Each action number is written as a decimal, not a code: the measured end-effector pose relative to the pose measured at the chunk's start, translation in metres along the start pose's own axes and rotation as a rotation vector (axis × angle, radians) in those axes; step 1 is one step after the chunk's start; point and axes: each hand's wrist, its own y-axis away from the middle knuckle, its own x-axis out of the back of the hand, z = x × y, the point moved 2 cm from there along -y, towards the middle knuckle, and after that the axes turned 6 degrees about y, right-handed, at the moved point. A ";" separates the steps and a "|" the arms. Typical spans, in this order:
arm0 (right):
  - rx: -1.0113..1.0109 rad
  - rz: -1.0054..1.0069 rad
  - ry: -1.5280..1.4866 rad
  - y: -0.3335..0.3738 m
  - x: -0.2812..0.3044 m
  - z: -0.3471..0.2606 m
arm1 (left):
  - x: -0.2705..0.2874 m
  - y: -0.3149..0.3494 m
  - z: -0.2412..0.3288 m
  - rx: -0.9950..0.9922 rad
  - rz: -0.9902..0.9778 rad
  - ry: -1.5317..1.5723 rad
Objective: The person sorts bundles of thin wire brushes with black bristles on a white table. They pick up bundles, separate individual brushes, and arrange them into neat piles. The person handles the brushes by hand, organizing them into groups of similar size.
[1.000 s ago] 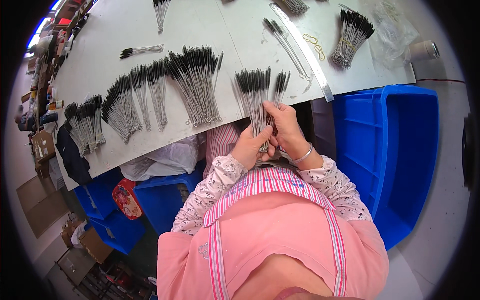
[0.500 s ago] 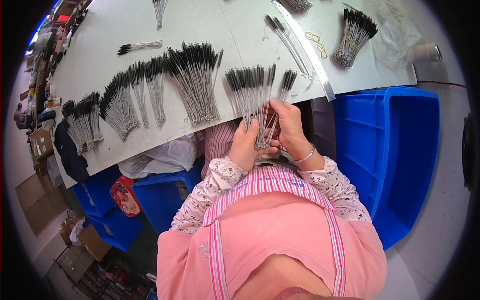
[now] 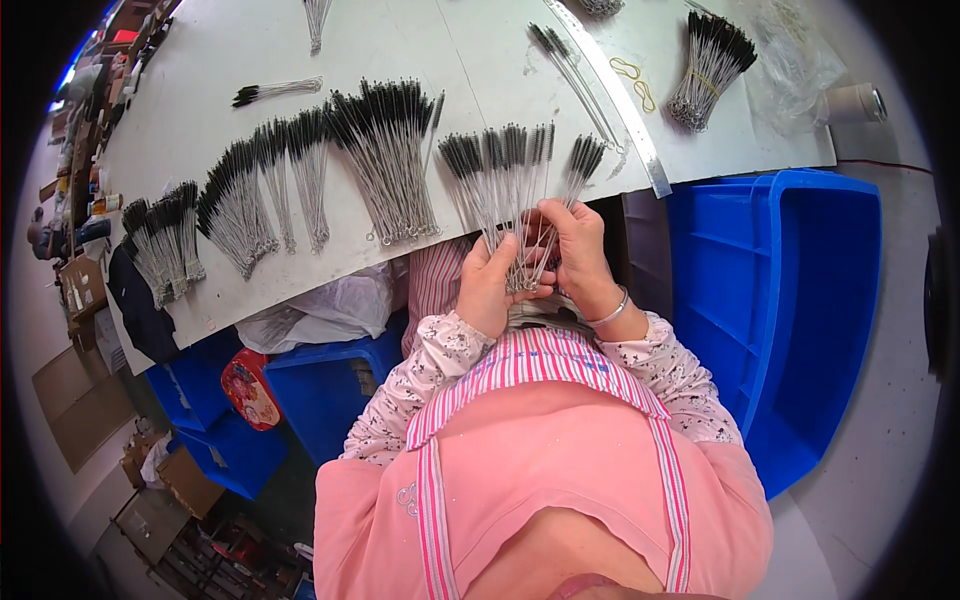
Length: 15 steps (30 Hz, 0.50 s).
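Between my hands, at the table's near edge, several thin wire brushes [image 3: 500,165] with black bristles and looped ends fan out, bristles pointing away from me. My left hand [image 3: 490,283] grips the larger bunch near its looped ends, thumb on top. Close beside it, my right hand [image 3: 578,247] pinches a smaller bunch of brushes [image 3: 579,172], held apart to the right. Some of the fingers are hidden behind the wires. Left of my hands, a thick pile of the same brushes [image 3: 385,160] lies on the table, with smaller groups [image 3: 240,205] further left.
A metal strip [image 3: 625,100] crosses the white table [image 3: 430,50]. Beyond it lie yellow rubber bands [image 3: 630,75], a banded brush bundle [image 3: 708,75] and clear plastic bags [image 3: 800,60]. A large blue bin [image 3: 720,290] stands at my right; another blue bin [image 3: 320,390] is at my left.
The brushes in my left hand have spread into a wider fan toward the left. The smaller bunch in my right hand has shifted slightly right, widening the gap at the bristle ends.
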 end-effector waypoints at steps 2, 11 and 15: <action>0.019 -0.006 -0.002 -0.001 0.002 0.002 | -0.001 -0.001 0.000 -0.006 0.010 0.001; -0.053 -0.085 -0.016 -0.004 -0.001 0.005 | 0.004 -0.007 -0.007 -0.026 -0.054 -0.039; -0.028 -0.054 -0.044 -0.004 -0.001 0.006 | 0.003 -0.004 -0.004 -0.083 -0.037 0.020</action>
